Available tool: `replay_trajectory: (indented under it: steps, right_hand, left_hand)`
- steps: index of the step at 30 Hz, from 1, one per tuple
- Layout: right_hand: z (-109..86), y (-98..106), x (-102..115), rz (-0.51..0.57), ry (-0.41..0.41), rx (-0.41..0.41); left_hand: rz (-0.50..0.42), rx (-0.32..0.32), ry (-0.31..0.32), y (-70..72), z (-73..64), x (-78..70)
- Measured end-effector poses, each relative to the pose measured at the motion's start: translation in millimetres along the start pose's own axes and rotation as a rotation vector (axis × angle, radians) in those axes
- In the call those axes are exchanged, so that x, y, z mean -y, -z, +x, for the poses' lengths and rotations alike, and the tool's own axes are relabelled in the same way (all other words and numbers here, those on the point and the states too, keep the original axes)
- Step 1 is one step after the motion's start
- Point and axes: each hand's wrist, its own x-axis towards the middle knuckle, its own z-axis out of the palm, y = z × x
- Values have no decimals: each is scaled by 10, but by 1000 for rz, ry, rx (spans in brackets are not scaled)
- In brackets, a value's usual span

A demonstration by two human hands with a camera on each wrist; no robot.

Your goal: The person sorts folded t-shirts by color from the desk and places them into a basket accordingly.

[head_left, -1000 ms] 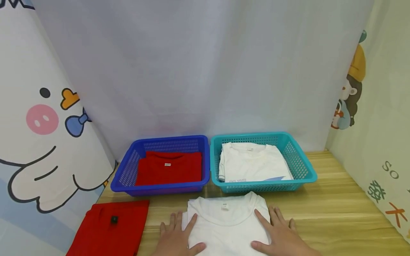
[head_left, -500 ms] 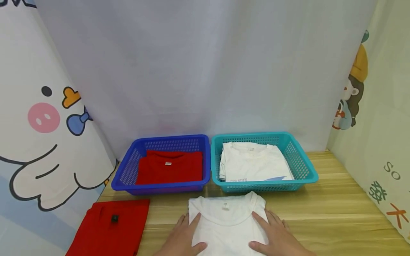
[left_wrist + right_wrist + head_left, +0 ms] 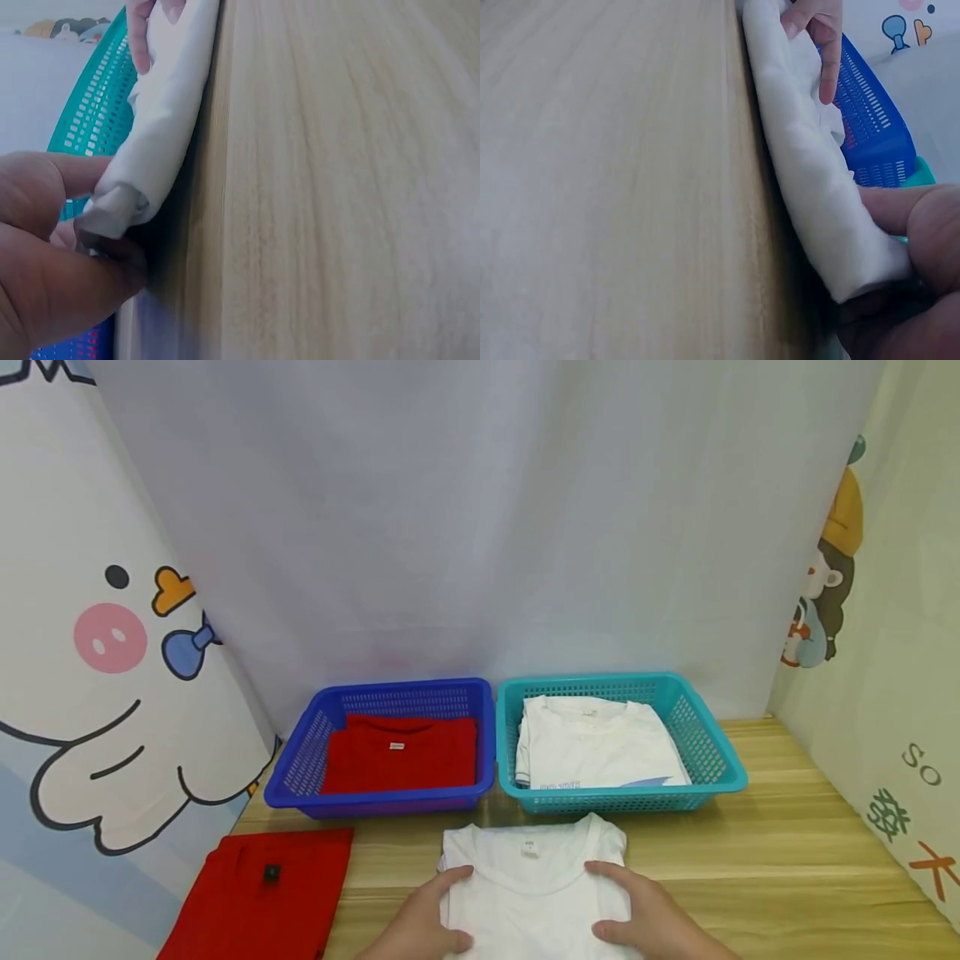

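A folded white T-shirt (image 3: 534, 906), its round collar and small neck label facing up, lies between my two hands at the front middle of the table. My left hand (image 3: 426, 917) grips its left side, thumb and a finger showing on top in the head view. On the opposite side my right hand (image 3: 651, 912) holds the right edge in the same way. Both wrist views show fingers tucked beneath the ends of the folded white bundle (image 3: 161, 142), with a dark gap under it at the table's front edge.
A blue basket (image 3: 288, 797) with a folded red shirt (image 3: 405, 764) stands behind, touching or close beside a teal basket (image 3: 723, 772) with folded white shirts (image 3: 600, 743). Another folded red shirt (image 3: 262, 902) lies front left on the wooden table (image 3: 780, 877). Curtains (image 3: 480, 527) enclose the table.
Both hands have gone from spread fingers resting along the white T-shirt's sides to curling round its edges, fingers slipping underneath. The baskets and red shirts stay put.
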Motion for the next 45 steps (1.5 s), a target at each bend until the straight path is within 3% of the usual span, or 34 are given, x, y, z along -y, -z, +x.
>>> replay_trajectory:
  steps: [2, 11, 17, 21, 27, 35, 42, 45]
  right_hand:
    - [0, 11, -14, 43, -5, 18]
    - [9, 58, -27, 216, -21, 51]
    - [9, 51, -54, 247, -45, 50]
    - [-16, 64, -47, 196, -25, 28]
    - [-129, 146, 12, 89, 58, 10]
    - [-286, 283, 118, 126, 40, 33]
    - [-393, 429, 221, 111, 150, -22]
    - [-425, 509, 295, 115, 156, -38]
  left_hand:
    - [-42, 30, 20, 23, -2, 8]
    - [-115, 100, -42, 154, 38, 69]
    - [-165, 114, -99, 188, 34, 137]
    - [-200, 112, -148, 217, 3, 140]
    - [-212, 93, -125, 249, -103, 48]
    - [-274, 94, -201, 268, -249, -84]
    - [-305, 76, -205, 286, -383, -289]
    - [-337, 62, -204, 295, -426, -387]
